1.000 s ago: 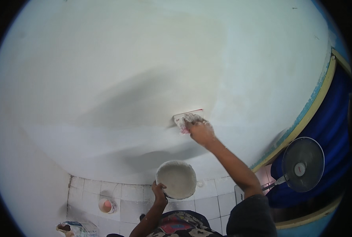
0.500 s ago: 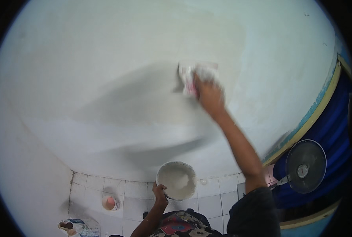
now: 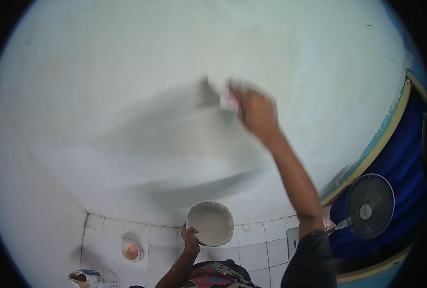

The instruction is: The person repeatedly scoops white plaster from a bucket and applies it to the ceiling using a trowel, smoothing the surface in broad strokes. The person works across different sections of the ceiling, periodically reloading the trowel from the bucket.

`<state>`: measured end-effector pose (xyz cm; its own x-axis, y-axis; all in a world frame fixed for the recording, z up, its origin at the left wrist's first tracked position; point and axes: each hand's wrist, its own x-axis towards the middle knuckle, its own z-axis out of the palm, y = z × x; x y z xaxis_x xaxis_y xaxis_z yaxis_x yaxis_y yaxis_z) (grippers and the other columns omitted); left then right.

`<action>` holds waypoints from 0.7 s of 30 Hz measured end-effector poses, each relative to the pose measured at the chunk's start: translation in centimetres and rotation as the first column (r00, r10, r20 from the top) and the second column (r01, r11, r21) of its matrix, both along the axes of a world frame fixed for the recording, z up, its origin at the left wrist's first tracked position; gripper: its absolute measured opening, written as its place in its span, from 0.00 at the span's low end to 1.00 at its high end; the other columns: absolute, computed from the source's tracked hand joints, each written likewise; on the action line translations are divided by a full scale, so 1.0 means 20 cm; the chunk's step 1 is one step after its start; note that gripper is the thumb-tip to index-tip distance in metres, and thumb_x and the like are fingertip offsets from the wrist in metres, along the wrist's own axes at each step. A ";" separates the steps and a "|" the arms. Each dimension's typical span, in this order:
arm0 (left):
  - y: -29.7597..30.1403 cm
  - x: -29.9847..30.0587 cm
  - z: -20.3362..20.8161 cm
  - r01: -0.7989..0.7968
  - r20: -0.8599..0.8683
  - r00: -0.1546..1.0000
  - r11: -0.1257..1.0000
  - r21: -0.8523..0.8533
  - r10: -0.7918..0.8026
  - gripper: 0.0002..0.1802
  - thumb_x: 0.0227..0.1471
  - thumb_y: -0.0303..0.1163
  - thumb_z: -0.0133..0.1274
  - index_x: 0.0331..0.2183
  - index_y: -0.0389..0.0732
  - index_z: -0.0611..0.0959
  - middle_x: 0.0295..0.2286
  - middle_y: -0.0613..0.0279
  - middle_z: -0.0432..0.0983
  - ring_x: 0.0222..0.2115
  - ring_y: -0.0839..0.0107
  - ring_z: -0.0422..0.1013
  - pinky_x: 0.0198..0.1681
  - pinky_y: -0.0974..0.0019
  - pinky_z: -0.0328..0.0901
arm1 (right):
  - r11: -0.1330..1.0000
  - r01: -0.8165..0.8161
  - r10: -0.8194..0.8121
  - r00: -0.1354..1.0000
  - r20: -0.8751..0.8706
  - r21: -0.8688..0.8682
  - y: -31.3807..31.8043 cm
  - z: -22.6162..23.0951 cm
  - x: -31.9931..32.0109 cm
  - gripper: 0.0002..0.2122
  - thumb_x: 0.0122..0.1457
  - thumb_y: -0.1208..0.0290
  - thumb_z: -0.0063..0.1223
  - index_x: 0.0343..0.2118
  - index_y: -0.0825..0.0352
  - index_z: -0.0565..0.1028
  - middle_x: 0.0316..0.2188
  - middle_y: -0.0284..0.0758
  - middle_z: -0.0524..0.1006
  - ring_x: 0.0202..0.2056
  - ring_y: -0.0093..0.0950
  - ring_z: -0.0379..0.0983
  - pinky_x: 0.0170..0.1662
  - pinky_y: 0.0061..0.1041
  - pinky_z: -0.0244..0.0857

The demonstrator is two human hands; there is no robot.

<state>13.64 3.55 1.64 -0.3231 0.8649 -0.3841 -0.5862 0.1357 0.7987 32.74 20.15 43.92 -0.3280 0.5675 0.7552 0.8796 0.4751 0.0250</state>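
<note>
My right hand [image 3: 257,111] is raised against the pale wall [image 3: 165,57], fingers closed round a flat white-and-pink putty spreader [image 3: 229,101]. Motion smears the spreader, and the fingers cover part of it. Lower down, my left hand [image 3: 190,237] grips the rim of a round bowl [image 3: 231,222] at its left side, thumb over the edge. Whitish paste coats the inside of the bowl, which is tilted so that its opening shows. Damp-looking beige patches mark the wall around the spreader.
At the right, a standing fan [image 3: 365,211] is in front of a dark blue curtain [image 3: 391,168] and a yellow frame [image 3: 388,129]. On the white tiled floor [image 3: 253,257] stand a white tub [image 3: 125,248] with something pink inside and an opened bag [image 3: 96,277] at lower left.
The spreader has turned and is now seen more edge-on, while my right hand stays near the same place on the wall. The bowl appears slightly lower and further left.
</note>
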 end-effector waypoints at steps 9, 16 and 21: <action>0.00 -0.06 0.00 0.031 0.040 0.999 0.999 -0.031 -0.030 0.37 0.28 0.25 0.48 0.49 0.32 0.71 0.37 0.56 0.72 0.38 0.61 0.69 0.42 0.62 0.65 | 0.963 0.100 -0.109 0.994 0.025 0.252 0.19 0.11 -0.22 0.24 0.56 0.69 0.49 0.58 0.53 0.68 0.33 0.42 0.78 0.36 0.41 0.76 0.37 0.44 0.70; 0.04 -0.03 -0.05 0.073 0.032 0.997 0.997 0.006 -0.073 0.37 0.28 0.25 0.47 0.49 0.32 0.71 0.37 0.55 0.71 0.38 0.61 0.69 0.43 0.61 0.65 | 0.828 -0.142 -0.033 0.953 -0.301 -0.542 -0.17 -1.07 -0.10 0.22 0.47 0.77 0.51 0.49 0.62 0.75 0.34 0.48 0.78 0.39 0.48 0.75 0.43 0.44 0.70; 0.04 -0.02 -0.01 0.056 -0.020 0.998 0.998 -0.019 -0.056 0.30 0.31 0.28 0.46 0.44 0.35 0.71 0.36 0.57 0.70 0.38 0.61 0.68 0.43 0.59 0.66 | 0.609 -0.277 -0.079 0.911 -0.404 -0.744 -0.53 -1.40 -0.14 0.14 0.43 0.76 0.53 0.36 0.69 0.78 0.30 0.51 0.77 0.34 0.47 0.77 0.40 0.42 0.70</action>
